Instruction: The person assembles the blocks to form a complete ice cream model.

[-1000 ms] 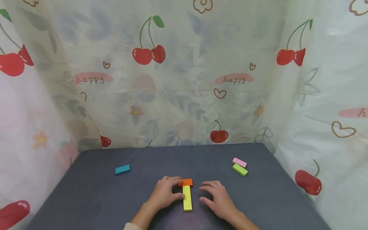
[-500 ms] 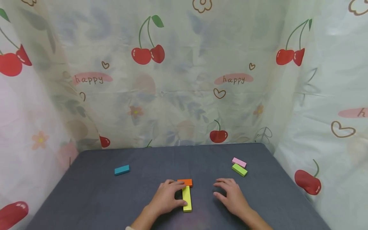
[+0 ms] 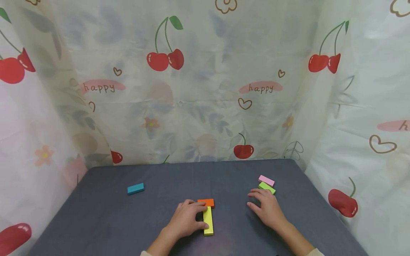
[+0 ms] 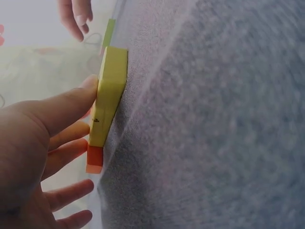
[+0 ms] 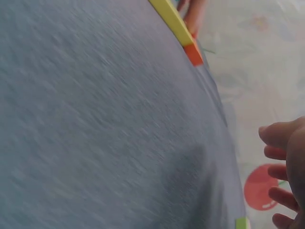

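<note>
A yellow block (image 3: 208, 216) lies lengthwise on the dark table, its far end meeting an orange block (image 3: 209, 202) set crosswise. My left hand (image 3: 185, 219) rests at their left side; in the left wrist view its thumb touches the yellow block (image 4: 112, 78), and its fingers spread toward the orange block (image 4: 95, 159). On the right, my right hand (image 3: 268, 210) is held over the table, fingers loosely bent with nothing in them. Just beyond its fingers lies a lime green block (image 3: 266, 187), partly overlapped by the hand in the head view.
Behind the green block, close against it, is a pink block (image 3: 266, 180). A blue block (image 3: 136, 189) lies far left. The dark table (image 3: 105, 217) ends at a cherry-print curtain (image 3: 198, 117) at the back and sides.
My right hand has moved away from the yellow block, rightward and forward to the green block. The left hand's fingers have shifted slightly over the yellow and orange blocks, which stay in place.
</note>
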Demonstrator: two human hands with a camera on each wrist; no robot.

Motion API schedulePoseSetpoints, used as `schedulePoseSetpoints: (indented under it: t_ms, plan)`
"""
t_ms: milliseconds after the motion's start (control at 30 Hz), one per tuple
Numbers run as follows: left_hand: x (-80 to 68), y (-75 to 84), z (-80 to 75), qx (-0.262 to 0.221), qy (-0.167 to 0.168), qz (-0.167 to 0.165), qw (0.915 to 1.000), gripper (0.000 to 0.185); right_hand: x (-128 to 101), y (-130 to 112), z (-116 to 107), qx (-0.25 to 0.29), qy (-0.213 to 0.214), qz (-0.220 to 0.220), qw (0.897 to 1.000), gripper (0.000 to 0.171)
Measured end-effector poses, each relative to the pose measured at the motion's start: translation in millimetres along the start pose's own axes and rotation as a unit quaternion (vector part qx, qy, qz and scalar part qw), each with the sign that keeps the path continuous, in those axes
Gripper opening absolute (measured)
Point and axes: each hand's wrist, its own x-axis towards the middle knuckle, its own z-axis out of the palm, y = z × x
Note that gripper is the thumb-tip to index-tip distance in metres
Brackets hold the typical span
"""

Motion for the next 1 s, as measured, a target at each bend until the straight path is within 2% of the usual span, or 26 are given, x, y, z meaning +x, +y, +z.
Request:
schedulePoseSetpoints:
  t_ms: [233, 333, 767, 1000]
  plan:
    - [0.2, 0.7, -0.8, -0.01, -0.001, -0.004, 0.9999, 0.056, 11.7, 18.0, -4.3, -0.028, 0.041, -0.023, 0.998, 0.028]
    - [0.1, 1.0, -1.0, -0.014, 0.0, -0.001, 0.9999, 0.056, 15.5, 27.0, -3.9, -0.03, 0.048, -0.02, 0.998, 0.028]
    - [-1.2, 3.3, -1.1, -0.014, 0.009, -0.002, 0.9999, 0.056, 16.8, 58.2, 0.3, -0.043, 0.047, 0.056, 0.996, 0.029]
    - [-1.5, 2.5, -2.2, -0.019, -0.003, -0.013, 0.9997, 0.057, 9.8, 69.8, -3.6, -0.065, 0.037, 0.103, 0.992, 0.029]
